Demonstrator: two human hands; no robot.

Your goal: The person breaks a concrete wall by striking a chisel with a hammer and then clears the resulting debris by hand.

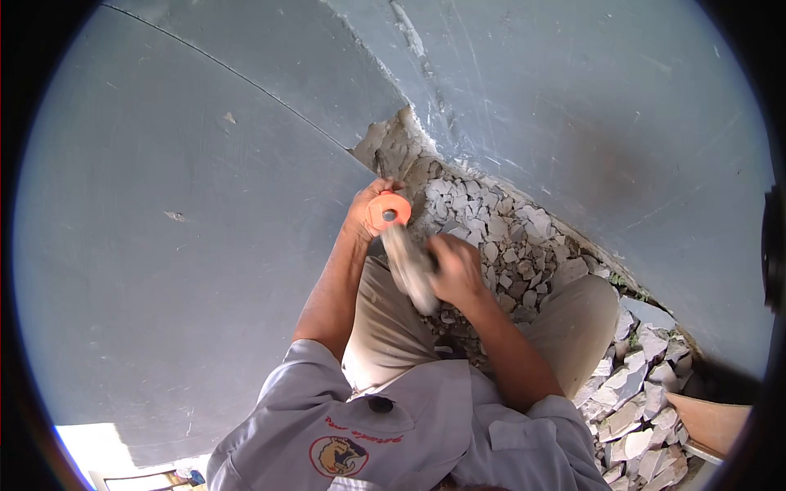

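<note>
My left hand (362, 214) is wrapped round a chisel (389, 215) with a round orange hand guard; its grey struck end points up at me. The lower part of the chisel points at the broken plaster edge (399, 139) in the corner of the grey wall. In my right hand (457, 268), fingers closed, is a hammer (412, 272), smeared by motion. Its head is just below the orange guard in this view, close to the chisel's end. The hammer's handle is mostly hidden by the hand.
Broken grey and beige chips (499, 221) cover the ground between my knees and along the right wall (622, 123). Larger pieces (643, 401) are heaped at lower right, beside an orange-brown container (712, 421). A smooth grey surface (180, 270) with a thin dark crack spreads on the left.
</note>
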